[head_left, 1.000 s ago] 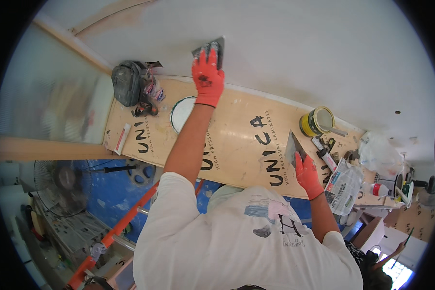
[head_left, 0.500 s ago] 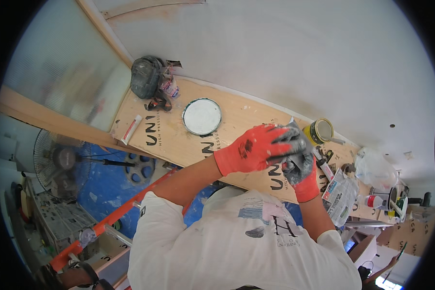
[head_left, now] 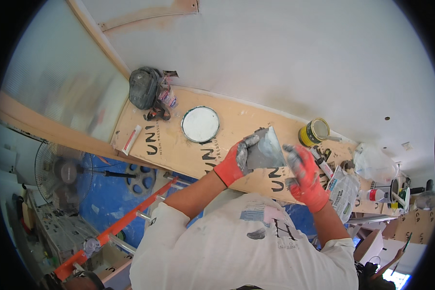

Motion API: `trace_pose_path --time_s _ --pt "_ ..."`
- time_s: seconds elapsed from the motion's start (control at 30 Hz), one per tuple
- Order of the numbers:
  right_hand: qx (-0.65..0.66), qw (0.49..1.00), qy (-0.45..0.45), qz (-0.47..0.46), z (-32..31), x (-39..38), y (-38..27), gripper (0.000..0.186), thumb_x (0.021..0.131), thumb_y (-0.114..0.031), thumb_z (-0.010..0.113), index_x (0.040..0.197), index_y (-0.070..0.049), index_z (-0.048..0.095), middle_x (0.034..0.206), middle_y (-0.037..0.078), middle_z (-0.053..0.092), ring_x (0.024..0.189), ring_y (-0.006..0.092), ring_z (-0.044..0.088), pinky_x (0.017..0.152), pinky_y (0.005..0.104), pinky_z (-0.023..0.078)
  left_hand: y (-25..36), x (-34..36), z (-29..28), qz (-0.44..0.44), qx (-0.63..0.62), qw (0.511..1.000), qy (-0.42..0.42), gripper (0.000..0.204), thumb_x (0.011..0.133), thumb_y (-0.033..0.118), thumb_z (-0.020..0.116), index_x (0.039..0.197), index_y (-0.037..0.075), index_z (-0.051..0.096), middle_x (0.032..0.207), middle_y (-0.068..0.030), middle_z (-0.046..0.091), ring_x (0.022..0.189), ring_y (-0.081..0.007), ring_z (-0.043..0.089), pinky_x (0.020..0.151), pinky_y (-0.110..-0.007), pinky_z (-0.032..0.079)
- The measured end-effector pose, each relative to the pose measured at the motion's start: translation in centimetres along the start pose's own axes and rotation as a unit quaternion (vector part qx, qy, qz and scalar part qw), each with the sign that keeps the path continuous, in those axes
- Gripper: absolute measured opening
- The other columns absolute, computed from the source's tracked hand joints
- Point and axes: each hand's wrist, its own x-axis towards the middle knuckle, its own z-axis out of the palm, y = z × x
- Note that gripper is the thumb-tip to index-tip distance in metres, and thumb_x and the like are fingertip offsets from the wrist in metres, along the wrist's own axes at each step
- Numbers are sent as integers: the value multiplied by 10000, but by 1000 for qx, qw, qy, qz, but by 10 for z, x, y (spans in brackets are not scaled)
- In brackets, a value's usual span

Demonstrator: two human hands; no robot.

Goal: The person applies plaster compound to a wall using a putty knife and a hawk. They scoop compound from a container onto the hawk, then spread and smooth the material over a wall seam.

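Fingers (head_left: 249, 141) of left hand (head_left: 233, 162) grasp a smeared scraper (head_left: 267, 152) above the surface (head_left: 241, 117), between its front and back edges; right hand (head_left: 305, 180) just beside, fingers curled, cannot tell if grasping; yellow tin (head_left: 308, 136) near back edge.

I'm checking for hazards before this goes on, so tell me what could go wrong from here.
The pale paste on the blade in the left hand could drop onto the worktop. The right hand is close to that blade, so a slip might cut into it. The tube lies near the worktop's edge and could get knocked off.
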Motion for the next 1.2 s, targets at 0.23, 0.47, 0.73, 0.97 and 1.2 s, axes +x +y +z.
trace_pose_path --time_s 0.23,0.47,0.73,0.97,1.2 --pt "-130 961 -198 146 2 -36 40 493 869 -222 664 1335 -119 542 1094 168 607 1000 345 585 909 422 469 87 4 -20 397 196 897 12 395 984 228 544 1321 24 569 1197 -106 644 1157 -272 588 1074 -407 409" --pt "70 896 -21 437 71 -153 60 393 996 -276 536 1244 28 554 1124 287 630 1034 466 603 886 490 487 268 -9 120 599 613 387 341 391 923 318 627 930 -73 632 827 -251 657 784 -350 637 725 -408 488" --pt "61 898 -45 433 88 -221 85 373 995 -246 518 1258 16 548 1140 288 591 1064 456 565 903 494 457 272 10 160 610 641 297 357 401 934 343 561 1063 -27 645 934 -243 682 887 -421 643 791 -431 505" --pt "-60 946 -50 314 104 -264 132 436 941 -94 494 1373 -36 492 1066 259 552 957 431 554 789 497 455 263 40 171 588 657 254 398 395 948 311 520 1145 -14 628 974 -231 675 911 -406 641 819 -426 510" --pt "-75 943 -137 295 98 -238 129 519 897 -49 496 1414 -38 457 1067 261 555 967 437 555 807 498 463 273 77 152 612 676 52 407 401 957 294 507 1140 -46 616 1032 -215 642 898 -384 642 800 -445 516"
